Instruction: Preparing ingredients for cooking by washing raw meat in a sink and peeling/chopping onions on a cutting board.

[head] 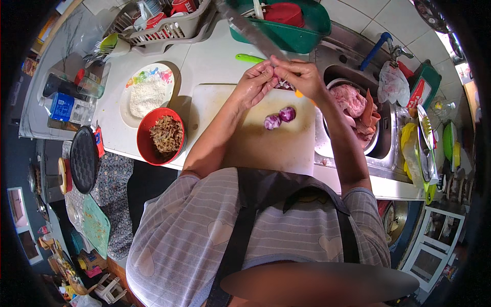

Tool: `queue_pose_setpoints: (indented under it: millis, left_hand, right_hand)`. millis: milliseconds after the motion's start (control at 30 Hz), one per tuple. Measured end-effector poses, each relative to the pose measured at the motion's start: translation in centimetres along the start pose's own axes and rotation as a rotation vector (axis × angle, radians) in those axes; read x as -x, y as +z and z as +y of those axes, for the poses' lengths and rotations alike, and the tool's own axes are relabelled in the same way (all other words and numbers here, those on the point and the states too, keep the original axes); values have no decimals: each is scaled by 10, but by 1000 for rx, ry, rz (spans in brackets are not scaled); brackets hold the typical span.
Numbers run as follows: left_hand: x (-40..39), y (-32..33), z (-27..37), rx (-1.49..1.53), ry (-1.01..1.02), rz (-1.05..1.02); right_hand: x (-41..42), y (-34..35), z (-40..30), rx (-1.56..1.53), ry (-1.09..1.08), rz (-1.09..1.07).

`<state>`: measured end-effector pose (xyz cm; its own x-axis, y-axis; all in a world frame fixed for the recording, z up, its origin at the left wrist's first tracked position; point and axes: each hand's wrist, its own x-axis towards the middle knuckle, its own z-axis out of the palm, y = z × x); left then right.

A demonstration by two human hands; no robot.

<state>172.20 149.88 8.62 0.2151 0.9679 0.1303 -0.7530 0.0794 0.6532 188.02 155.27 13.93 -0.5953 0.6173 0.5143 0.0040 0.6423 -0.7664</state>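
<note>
My right hand [301, 76] grips a large kitchen knife [255, 32], its wide blade pointing up and to the left. Close against it, my left hand [253, 84] has its fingers curled near the base of the blade; whatever may be between them is hidden. Both hands are raised over the far edge of a white cutting board [268, 153]. Two peeled red onions, one paler [272, 122] and one darker [287, 114], lie on the board. Chopped onion [284, 84] shows partly behind my hands. A bright green handle [249, 58] lies beyond them.
Left of the board stand a red bowl of shredded brown food [167, 134] and a plate of white powder [147, 98]. Raw meat [351, 103] fills a metal bowl in the sink [389, 149] at right. A green basin [284, 36] and a dish rack [165, 32] stand behind.
</note>
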Motion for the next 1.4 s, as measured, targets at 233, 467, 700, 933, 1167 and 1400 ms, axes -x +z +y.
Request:
queue_pose_setpoints:
  millis: [233,467,700,933,1167,1400]
  left_hand:
    - [-2,4,6,146,-17,-28]
    - [1,13,11,84,2,-49]
    - [1,7,5,82,8,-95]
    - [3,13,3,63,4,-44]
    - [-5,4,0,-207,57,196]
    - [-6,6,1,-384,208,272]
  right_hand:
    - [-2,8,2,-76,105,64]
    - [0,0,9,-76,116,143]
    - [1,5,-1,-174,222,94]
    - [3,5,1,-159,206,89]
    - [-5,-4,-18,307,149,-16]
    - [-1,7,-13,-68,170,104]
